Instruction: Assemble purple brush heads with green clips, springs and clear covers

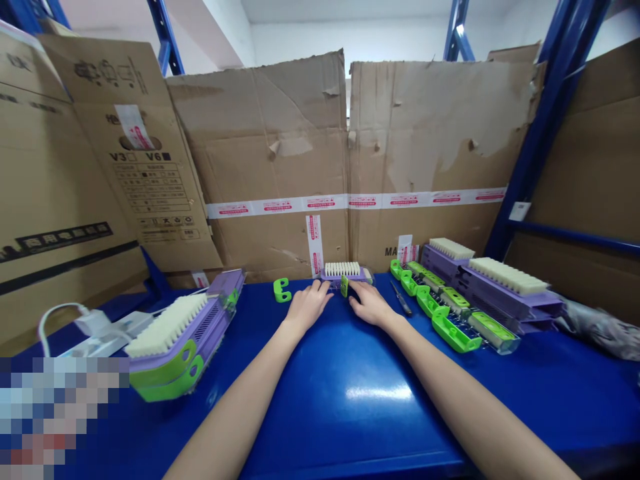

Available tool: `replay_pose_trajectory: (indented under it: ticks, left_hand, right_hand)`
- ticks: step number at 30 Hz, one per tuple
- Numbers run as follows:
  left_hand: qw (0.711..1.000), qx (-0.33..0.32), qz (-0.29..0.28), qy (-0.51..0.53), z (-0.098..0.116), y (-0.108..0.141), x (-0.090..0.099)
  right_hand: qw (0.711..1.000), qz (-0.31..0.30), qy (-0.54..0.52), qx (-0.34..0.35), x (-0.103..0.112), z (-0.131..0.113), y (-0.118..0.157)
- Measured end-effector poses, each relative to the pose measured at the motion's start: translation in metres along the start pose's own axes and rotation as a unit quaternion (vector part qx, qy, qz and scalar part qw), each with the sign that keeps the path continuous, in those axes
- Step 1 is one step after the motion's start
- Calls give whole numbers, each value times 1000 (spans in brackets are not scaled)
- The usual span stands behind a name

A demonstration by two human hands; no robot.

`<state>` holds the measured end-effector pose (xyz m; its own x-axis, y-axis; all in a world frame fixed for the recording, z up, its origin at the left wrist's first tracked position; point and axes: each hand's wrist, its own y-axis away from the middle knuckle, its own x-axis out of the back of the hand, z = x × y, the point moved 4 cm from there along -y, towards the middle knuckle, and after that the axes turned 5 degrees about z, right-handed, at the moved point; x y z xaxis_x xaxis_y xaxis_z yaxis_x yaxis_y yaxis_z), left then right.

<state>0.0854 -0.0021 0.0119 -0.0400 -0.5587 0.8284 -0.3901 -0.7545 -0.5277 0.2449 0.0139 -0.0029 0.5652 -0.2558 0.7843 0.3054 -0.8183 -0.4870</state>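
Observation:
A purple unit with a cream ribbed top (343, 269) lies at the back middle of the blue table, against the cardboard. My left hand (309, 301) is at its left front, fingers apart and fingertips near its edge. On the right, my right hand (369, 303) has its thumb and fingers apart, with the fingertips beside a small green-yellow piece (345, 286) that stands upright at the unit's front. Whether the fingertips touch it cannot be made out. A green bracket (283, 291) lies left of my left hand. Right of my right hand is a screwdriver (401, 299).
Purple units (520, 303) with cream tops stand at the right, beside a row of green brackets (456, 331) and clear-cased parts (494, 331). More purple-and-green units (183, 340) lie left, near a white power strip (107, 335). Cardboard (280, 160) walls the blue table (350, 427).

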Motion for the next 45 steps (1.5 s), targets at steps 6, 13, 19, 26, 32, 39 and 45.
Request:
replay_pose_trajectory:
  ticks: [6, 13, 19, 26, 32, 39, 45]
  left_hand:
    - [1000, -11, 3, 12, 1, 0, 0]
    - [999, -39, -1, 34, 3, 0, 2]
    - [997, -46, 45, 38, 0, -1, 9]
    - [989, -69, 131, 21, -3, 0, 15]
    - [987, -82, 131, 33, -2, -1, 17]
    - [988, -77, 130, 38, -5, -1, 14]
    - [990, -67, 122, 34, -5, -2, 15]
  right_hand:
    - [948, 63, -289, -116, -2, 6, -6]
    - [856, 53, -461, -229, -3, 6, -4]
    - [811, 59, -509, -281, 1, 10, -1]
    - [763, 65, -553, -329, 1, 18, 0]
    - [747, 69, -557, -355, -1, 24, 0]
    - [745, 63, -559, -358, -2, 26, -2]
    - [736, 60, -569, -363, 0, 24, -2]
